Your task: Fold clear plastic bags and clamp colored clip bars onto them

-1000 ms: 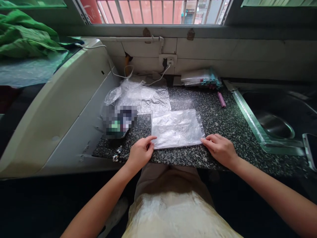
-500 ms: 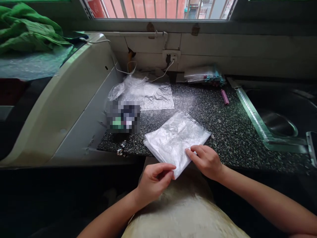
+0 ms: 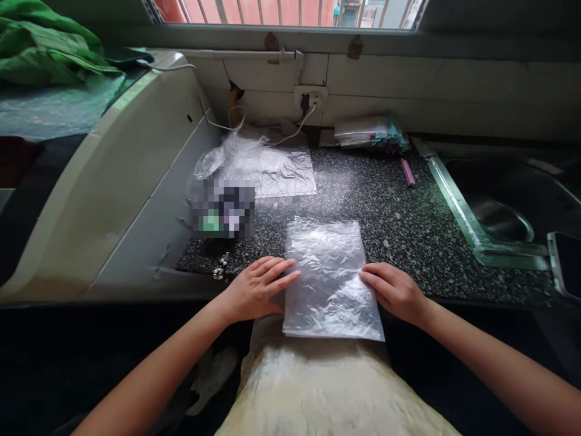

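Note:
A flat, folded stack of clear plastic bags (image 3: 324, 278) lies over the counter's front edge, its near end hanging out above my lap. The stack is upright in line with me, wrinkled and shiny. At its left edge rests my left hand (image 3: 261, 284), fingers stretched and apart, fingertips touching the plastic. My right hand (image 3: 397, 293) has its fingers bent around the right edge, pinching it, with the thumb hidden underneath. Further back lies a loose clear plastic sheet (image 3: 288, 172).
A pink stick-like clip (image 3: 407, 172) and a clear pack with teal ends (image 3: 367, 133) lie near the wall. To the right is a metal sink (image 3: 503, 221) and a phone (image 3: 565, 263). Small shiny beads (image 3: 221, 267) sit by the left edge. A white cord (image 3: 299, 130) runs to the socket.
The bag stack has turned from a slant to straight and come nearer to me. My left hand has moved from the near corner up to the left edge; its fingers have spread.

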A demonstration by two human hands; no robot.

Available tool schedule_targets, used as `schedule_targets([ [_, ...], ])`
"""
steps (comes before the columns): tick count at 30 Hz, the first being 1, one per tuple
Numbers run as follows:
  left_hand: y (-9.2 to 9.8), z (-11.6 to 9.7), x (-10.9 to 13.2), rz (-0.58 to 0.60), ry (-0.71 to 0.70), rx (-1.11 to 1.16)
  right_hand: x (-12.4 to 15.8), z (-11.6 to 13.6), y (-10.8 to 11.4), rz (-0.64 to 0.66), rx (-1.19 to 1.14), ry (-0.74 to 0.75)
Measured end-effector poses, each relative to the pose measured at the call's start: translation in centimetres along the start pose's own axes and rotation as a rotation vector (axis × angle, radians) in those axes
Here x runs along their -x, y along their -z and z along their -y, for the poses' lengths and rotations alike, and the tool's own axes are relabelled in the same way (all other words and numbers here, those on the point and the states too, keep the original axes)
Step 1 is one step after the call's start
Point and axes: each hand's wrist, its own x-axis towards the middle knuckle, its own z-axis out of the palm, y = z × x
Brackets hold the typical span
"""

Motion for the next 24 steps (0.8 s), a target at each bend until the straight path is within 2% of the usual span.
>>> schedule_targets([
  [3, -0.7, -0.1, -0.5, -0.024, 0.004, -0.046, -0.1, -0.2, 0.2, 0.008, -0.043, -0.031],
  [10, -0.9, -0.4, -2.1, -0.188, 0.003, 0.008, -0.8, -1.1, 0.8, 0.054, -0.206, -0.165],
  [14, -0.9, -0.6, -2.6, -0.204, 0.102, 0.147, -1.3, -1.6, 0.7, 0.083, -0.271, -0.259],
  [19, -0.5, -0.7, -3.0, -0.176, 0.236, 0.318, -1.7, -2.1, 0.6, 0.124, -0.331, -0.454],
  [24, -0.5, -1.5, -3.8, -0.238, 0.443, 0.372, -2.8, -2.0, 0.5, 0.201, -0.251, -0.674],
])
